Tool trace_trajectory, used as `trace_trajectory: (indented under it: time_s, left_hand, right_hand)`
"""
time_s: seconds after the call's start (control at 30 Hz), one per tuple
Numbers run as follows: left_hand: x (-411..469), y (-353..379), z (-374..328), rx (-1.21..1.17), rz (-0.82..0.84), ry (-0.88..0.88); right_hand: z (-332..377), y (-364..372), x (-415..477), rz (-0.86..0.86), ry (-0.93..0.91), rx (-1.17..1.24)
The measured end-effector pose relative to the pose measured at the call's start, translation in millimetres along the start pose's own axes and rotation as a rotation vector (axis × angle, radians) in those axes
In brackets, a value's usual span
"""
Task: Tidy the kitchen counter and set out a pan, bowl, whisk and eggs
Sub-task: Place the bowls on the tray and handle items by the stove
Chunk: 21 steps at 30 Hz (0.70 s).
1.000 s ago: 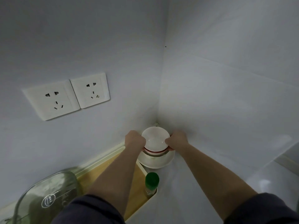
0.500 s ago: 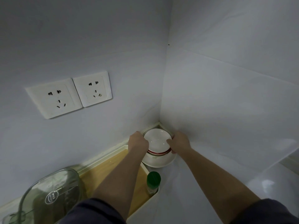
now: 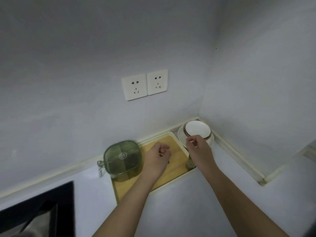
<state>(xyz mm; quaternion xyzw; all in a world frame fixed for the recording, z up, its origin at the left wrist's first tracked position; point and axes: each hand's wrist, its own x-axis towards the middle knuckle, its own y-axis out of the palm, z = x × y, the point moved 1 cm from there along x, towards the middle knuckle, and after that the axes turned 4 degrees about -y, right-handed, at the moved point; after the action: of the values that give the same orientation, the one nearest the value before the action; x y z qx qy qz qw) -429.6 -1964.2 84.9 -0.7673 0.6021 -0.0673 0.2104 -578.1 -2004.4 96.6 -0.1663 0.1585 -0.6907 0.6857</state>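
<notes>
The small white ceramic bowl with a dark red rim [image 3: 196, 130] sits nested on a wider white bowl [image 3: 181, 138] in the bench [image 3: 188, 211] corner. My right hand [image 3: 199, 151] hovers just before it and my left hand [image 3: 158, 158] is over the pale wooden tray [image 3: 177, 168], both loosely curled and empty. It looks glazed, slick and breakable, so I'd grip opposite rims.

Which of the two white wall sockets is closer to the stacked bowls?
The right-hand white square wall socket. It sits toward the corner holding the stacked white bowls; its twin touches it on the left, farther from them.
</notes>
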Motion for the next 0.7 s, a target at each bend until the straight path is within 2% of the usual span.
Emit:
trace_trajectory:
  time_s: [0.2,0.43,0.7]
  left_hand:
    - [-152,-114,42,-0.231,-0.174,-0.072]
    - [-331,-229,110,-0.382,-0.418,-0.138]
    - [-501,-336,185,-0.468,-0.718,-0.172]
  right_hand:
    - [48,50,-143,0.270,-0.052,0.143]
    - [111,132,-318,0.421,-0.077,0.372]
    - [168,223,-478,0.701,-0.167,0.359]
